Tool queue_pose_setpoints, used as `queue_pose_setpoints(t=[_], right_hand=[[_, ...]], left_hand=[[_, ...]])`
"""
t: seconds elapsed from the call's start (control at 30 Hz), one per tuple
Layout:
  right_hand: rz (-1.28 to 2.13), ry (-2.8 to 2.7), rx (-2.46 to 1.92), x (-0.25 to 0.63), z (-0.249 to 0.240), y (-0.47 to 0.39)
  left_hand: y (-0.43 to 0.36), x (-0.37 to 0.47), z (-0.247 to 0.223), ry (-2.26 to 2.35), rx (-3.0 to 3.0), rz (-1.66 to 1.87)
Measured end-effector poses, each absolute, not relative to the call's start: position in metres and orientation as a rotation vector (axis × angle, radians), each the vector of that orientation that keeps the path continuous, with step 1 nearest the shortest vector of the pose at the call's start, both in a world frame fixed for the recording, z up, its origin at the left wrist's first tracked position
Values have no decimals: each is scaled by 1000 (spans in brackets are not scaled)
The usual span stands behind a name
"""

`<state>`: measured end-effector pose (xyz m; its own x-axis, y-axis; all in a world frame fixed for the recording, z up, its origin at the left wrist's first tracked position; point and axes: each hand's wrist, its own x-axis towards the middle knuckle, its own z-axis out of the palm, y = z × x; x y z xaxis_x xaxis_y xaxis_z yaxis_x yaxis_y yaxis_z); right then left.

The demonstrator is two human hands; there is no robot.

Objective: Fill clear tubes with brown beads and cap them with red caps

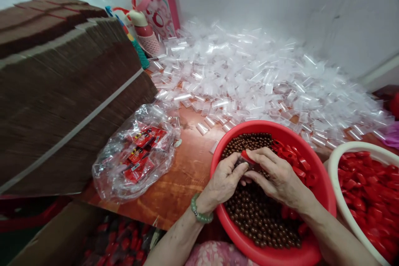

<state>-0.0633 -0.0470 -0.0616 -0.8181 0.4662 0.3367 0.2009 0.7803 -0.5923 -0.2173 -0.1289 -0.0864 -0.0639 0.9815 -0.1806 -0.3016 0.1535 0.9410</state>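
Note:
Over the red basin (326, 187), my two hands meet around a small clear plastic container. My left hand (222, 178) grips the container (240, 161), which looks dark inside and is partly hidden by the fingers. The fingers of my right hand (276, 172) are closed on a red plastic cap (247, 156) at its top. Whether the cap is fully seated I cannot tell. Beneath the hands the basin holds many shiny brown balls (258, 220), with red caps (293, 157) heaped along its right side.
A white basin (335, 162) of red pieces stands at the right. Clear plastic sleeves (249, 75) are piled behind. To the left are a plastic bag (106, 174) with red printed cards and a strapped brown stack (68, 91). A box (52, 232) below holds red-topped items.

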Motion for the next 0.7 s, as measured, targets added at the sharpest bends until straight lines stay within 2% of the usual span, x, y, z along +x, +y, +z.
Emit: queue_pose_setpoints(t=[0.27, 0.53, 0.6, 0.7], right_hand=[[1076, -2231, -586, -48, -64, -37], [1519, -1672, -740, -53, -69, -38], [1480, -1647, -759, -56, -70, -38], [1194, -1834, -779, -60, -73, -42]], left_hand=[[-123, -220, -95, 983, 680, 1467], [-128, -219, -92, 1041, 747, 1414], [-128, -219, -90, 1030, 800, 1348], [-127, -219, -90, 1013, 850, 1305]])
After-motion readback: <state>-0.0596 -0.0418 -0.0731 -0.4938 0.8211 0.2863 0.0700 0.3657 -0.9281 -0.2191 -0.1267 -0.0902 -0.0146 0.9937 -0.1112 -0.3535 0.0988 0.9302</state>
